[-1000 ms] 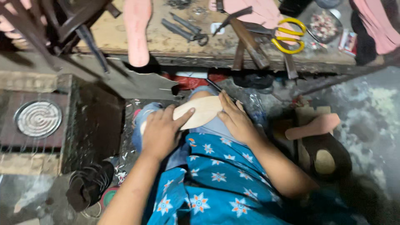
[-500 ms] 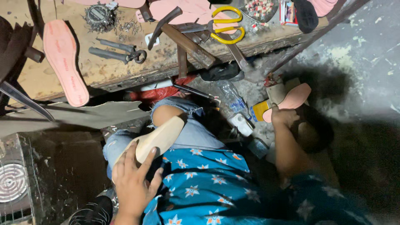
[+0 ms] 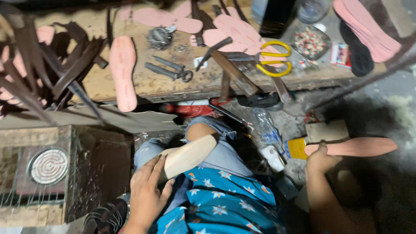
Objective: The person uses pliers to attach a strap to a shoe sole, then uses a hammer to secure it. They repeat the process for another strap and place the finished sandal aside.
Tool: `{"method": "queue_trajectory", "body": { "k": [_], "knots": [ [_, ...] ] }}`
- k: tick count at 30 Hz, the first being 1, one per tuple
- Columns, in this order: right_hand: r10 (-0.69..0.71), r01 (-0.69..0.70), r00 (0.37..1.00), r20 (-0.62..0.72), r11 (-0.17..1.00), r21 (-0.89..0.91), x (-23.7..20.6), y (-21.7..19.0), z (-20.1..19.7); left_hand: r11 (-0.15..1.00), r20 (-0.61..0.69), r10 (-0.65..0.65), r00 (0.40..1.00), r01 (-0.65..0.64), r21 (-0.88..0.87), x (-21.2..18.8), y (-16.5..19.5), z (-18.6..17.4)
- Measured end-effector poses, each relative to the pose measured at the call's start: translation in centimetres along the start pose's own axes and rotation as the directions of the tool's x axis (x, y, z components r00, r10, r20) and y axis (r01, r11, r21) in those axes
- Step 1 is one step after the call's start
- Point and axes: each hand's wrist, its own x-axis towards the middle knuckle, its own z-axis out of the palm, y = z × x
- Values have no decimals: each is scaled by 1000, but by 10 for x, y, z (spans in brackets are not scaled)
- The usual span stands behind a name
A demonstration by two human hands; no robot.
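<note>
Beyond the fingers of both hands, the front edge of the wooden table [image 3: 173, 89] runs across the view, with a dark gap under it and cluttered floor [image 3: 390, 99] to the right. The table is crowded: pink insoles [image 3: 123, 71], dark leather strips [image 3: 65, 73], pliers [image 3: 169, 69], a hammer [image 3: 232, 71] and yellow-handled scissors [image 3: 273, 60] leave little bare wood. Left of the knees stands a box with a round metal grille [image 3: 47, 167]. The left hand [image 3: 147, 193] lies on the lap, its fingers [image 3: 158, 167] spread loosely and pressed on the near end of a pale wooden shoe last [image 3: 188, 155], which rests along the jeans-clad thigh and points toward the table. The right hand [image 3: 320, 160] is out to the side above the floor, fingers closed around the end of a pink insole [image 3: 353, 147] that sticks out rightward, just beside a yellow tin [image 3: 297, 148].
</note>
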Motion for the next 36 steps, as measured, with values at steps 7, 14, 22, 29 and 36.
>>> {"method": "queue_trajectory", "body": {
  "k": [7, 14, 22, 29, 36],
  "knots": [
    [-116, 102, 394, 912, 991, 83, -67, -65, -35, 977, 3, -154, 988, 153, -151, -11, -27, -2],
    [-351, 13, 333, 875, 930, 368, -58, -163, -4, 756, -10, -254, 967, 192, -626, -15, -69, 14],
    [-313, -168, 45, 949, 934, 316, -37, -206, 14, 498, 54, -243, 969, 172, -850, -22, -79, 31],
    [-297, -473, -122, 947, 856, 207, -103, -218, 31, 511, -9, -198, 980, 95, -855, -24, -79, 34],
    [-201, 637, -444, 873, 614, 465, -233, -179, 18, 474, 51, -200, 978, 143, -869, -26, -78, 31]
  ]
}}
